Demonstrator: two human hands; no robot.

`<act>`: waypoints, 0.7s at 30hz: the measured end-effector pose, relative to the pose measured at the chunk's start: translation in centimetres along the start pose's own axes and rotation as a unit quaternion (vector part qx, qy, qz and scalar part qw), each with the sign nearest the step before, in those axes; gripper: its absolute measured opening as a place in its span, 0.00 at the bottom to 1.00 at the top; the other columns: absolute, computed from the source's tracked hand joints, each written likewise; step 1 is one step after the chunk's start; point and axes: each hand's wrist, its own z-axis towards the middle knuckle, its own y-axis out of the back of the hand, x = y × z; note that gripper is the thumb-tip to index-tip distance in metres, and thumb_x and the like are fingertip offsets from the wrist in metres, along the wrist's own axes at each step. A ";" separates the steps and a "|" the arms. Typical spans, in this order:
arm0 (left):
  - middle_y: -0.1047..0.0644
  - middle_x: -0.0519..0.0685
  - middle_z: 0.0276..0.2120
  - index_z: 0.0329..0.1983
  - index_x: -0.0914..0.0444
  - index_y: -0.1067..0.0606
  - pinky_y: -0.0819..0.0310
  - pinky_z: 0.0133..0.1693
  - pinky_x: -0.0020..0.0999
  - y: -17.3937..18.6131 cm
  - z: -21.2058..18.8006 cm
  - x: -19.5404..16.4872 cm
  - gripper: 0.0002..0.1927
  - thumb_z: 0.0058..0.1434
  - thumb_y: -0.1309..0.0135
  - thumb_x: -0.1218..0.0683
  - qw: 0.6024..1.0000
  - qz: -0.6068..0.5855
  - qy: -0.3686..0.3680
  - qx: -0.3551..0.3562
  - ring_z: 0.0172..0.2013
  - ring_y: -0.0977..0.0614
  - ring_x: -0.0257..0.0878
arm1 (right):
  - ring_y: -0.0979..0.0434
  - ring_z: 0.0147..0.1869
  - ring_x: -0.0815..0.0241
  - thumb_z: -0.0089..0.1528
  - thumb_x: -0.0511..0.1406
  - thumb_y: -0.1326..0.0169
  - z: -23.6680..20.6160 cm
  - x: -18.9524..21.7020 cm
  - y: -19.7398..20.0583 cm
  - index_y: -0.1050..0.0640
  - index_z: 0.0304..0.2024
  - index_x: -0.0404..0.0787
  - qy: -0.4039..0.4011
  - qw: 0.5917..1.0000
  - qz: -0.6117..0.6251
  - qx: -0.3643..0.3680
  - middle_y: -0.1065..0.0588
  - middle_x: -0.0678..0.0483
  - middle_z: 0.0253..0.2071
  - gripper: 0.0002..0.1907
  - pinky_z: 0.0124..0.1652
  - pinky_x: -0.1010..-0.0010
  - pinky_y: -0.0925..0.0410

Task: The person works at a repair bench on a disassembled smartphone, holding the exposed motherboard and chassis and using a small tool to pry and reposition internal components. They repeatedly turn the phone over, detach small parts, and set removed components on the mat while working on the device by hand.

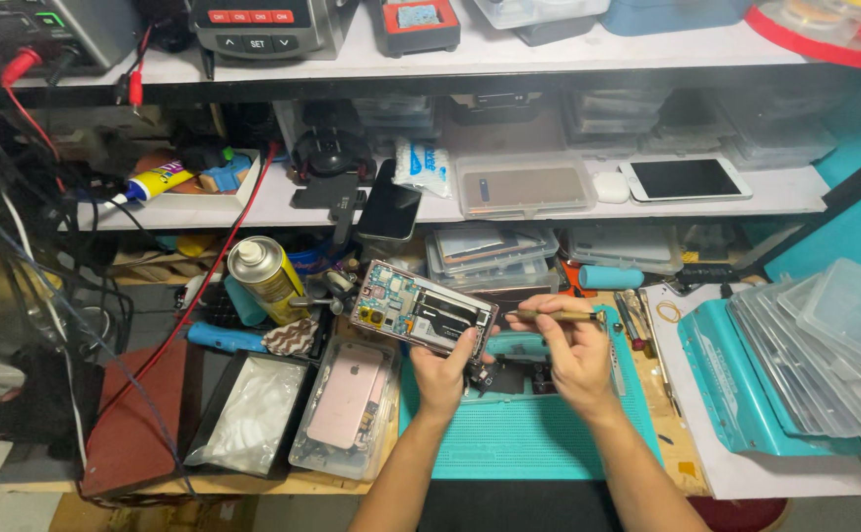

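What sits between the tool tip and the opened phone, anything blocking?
Nothing visible. The left hand holds the opened phone up above the teal mat; the right hand holds the slim tool level, tip at the phone's right edge, gap clear.

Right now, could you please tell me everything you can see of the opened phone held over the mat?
The opened phone is a slim rectangular handset with its back cover off, showing a greenish circuit board, small metal shields and a yellow part at its left end, and a dark panel towards its right. It is held above the teal mat, tilted, long side running left to right. The left hand grips its lower right edge. The right hand holds a slim tool whose tip points at the phone's right end; whether it touches cannot be told.
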 end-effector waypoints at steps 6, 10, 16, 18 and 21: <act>0.18 0.60 0.42 0.49 0.77 0.25 0.14 0.32 0.37 -0.8 -0.4 -0.8 0.10 0.67 0.50 0.65 0.998 -0.017 -0.023 0.051 0.39 0.13 0.49 | 0.18 0.56 0.50 0.70 0.23 0.56 0.3 0.8 -1.4 0.33 0.51 0.33 0.070 0.993 -0.089 0.038 0.25 0.42 0.50 0.07 0.56 0.60 0.23; 0.18 0.60 0.42 0.49 0.77 0.25 0.14 0.32 0.37 -0.7 -0.6 -0.5 0.10 0.67 0.50 0.65 0.998 -0.020 -0.022 0.053 0.39 0.13 0.49 | 0.18 0.55 0.51 0.70 0.23 0.55 0.2 1.1 -1.5 0.32 0.50 0.33 0.071 0.990 -0.114 0.039 0.25 0.42 0.50 0.07 0.56 0.62 0.23; 0.18 0.60 0.42 0.48 0.77 0.25 0.14 0.32 0.37 -0.6 -0.7 -0.2 0.10 0.67 0.50 0.65 0.998 -0.029 -0.011 0.048 0.38 0.12 0.49 | 0.18 0.55 0.52 0.68 0.22 0.54 0.0 1.1 -1.6 0.30 0.49 0.32 0.086 0.982 -0.161 0.041 0.24 0.42 0.51 0.08 0.56 0.64 0.23; 0.18 0.60 0.42 0.48 0.77 0.25 0.14 0.32 0.37 -0.6 -0.7 -0.2 0.10 0.66 0.50 0.65 0.998 -0.033 -0.008 0.047 0.38 0.13 0.48 | 0.17 0.54 0.53 0.67 0.22 0.52 0.0 1.1 -1.5 0.29 0.49 0.32 0.086 0.976 -0.195 0.038 0.24 0.42 0.51 0.08 0.54 0.66 0.23; 0.18 0.60 0.42 0.48 0.77 0.25 0.14 0.32 0.37 -0.7 -0.7 -0.1 0.10 0.67 0.50 0.65 0.998 -0.023 -0.017 0.048 0.38 0.13 0.48 | 0.18 0.54 0.53 0.66 0.22 0.50 0.0 1.2 -1.4 0.28 0.48 0.33 0.116 0.965 -0.232 0.050 0.23 0.42 0.50 0.09 0.54 0.66 0.24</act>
